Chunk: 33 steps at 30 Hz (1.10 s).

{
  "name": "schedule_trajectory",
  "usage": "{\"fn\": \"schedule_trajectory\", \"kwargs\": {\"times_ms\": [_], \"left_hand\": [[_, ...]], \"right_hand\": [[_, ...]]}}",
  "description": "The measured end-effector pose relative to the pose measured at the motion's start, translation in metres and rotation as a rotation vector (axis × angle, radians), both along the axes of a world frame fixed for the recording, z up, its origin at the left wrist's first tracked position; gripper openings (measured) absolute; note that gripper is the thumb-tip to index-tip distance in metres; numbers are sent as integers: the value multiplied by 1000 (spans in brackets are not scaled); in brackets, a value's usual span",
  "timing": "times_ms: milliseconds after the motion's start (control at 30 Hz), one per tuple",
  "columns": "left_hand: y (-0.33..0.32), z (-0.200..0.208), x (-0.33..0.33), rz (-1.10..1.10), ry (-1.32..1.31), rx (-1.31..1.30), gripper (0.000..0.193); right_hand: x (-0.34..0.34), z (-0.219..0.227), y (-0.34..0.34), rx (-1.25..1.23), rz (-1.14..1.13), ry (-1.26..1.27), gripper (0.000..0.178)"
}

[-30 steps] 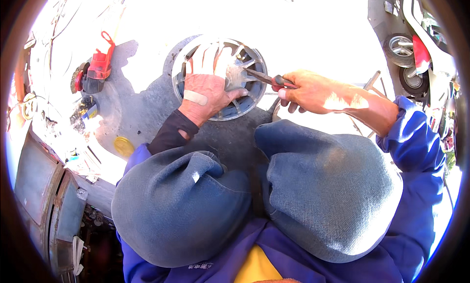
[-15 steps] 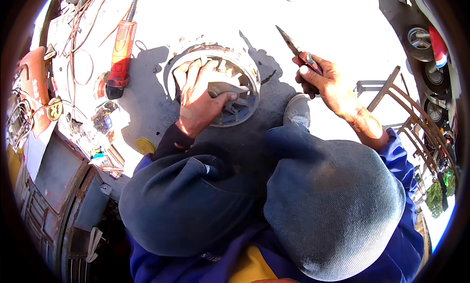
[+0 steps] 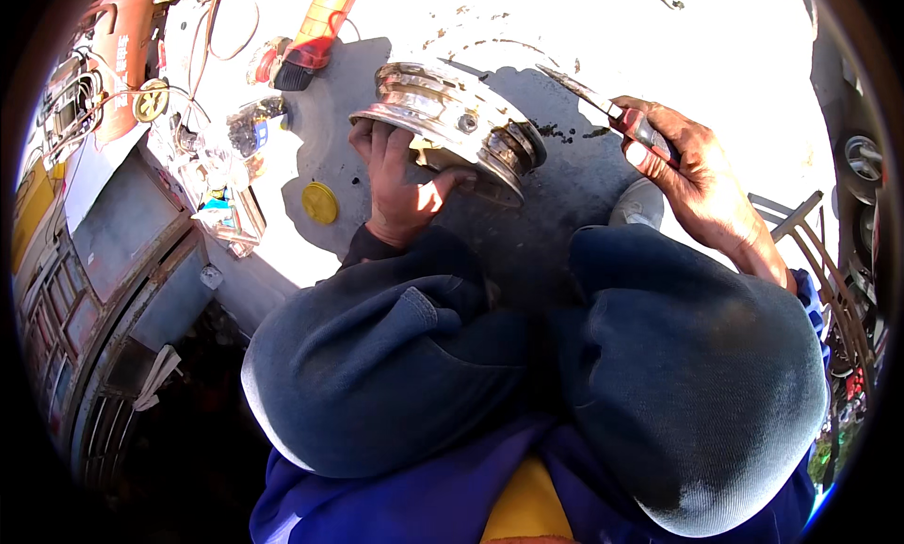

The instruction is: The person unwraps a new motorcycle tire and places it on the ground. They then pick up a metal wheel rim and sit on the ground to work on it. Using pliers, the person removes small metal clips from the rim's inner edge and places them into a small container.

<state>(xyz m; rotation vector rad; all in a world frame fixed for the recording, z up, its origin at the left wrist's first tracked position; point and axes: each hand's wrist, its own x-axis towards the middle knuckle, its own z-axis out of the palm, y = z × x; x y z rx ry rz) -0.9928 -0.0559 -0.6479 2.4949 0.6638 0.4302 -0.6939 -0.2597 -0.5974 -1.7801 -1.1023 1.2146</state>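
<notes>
A bare metal wheel rim (image 3: 476,120) is tipped up on its edge over the ground in front of me, its barrel showing. My left hand (image 3: 400,188) grips its near side, fingers hooked inside the rim and thumb apart toward the right. Off to the right, my right hand (image 3: 695,172) is closed around red-handled long-nose pliers (image 3: 591,97). Their jaws point up and left, toward the far side of the rim, without visibly touching it. The inner face of the rim is mostly hidden, partly behind my left hand.
A red angle grinder (image 3: 320,31) lies beyond the rim at the left. Nearer sits a round yellow lid (image 3: 319,203). Small parts and bags (image 3: 226,181), cords and an orange cylinder (image 3: 122,64) crowd the left side. A rusty metal frame (image 3: 817,247) stands at the right.
The rim was lying face up and is now tipped up by my left hand, showing its outer barrel. The pliers stay in my right hand. The whole view has shifted.
</notes>
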Motion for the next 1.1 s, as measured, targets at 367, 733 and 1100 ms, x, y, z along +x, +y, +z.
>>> {"fn": "schedule_trajectory", "kwargs": {"times_ms": [367,733,1100], "left_hand": [[7,-5,6,17,12,29,83],[13,-25,-12,211,-174,-397,101],[18,-17,-12,350,-281,-620,100]], "right_hand": [[-17,8,11,-213,86,-109,43],[-16,14,25,-156,96,2,42],[-10,3,26,-152,137,20,39]]}}
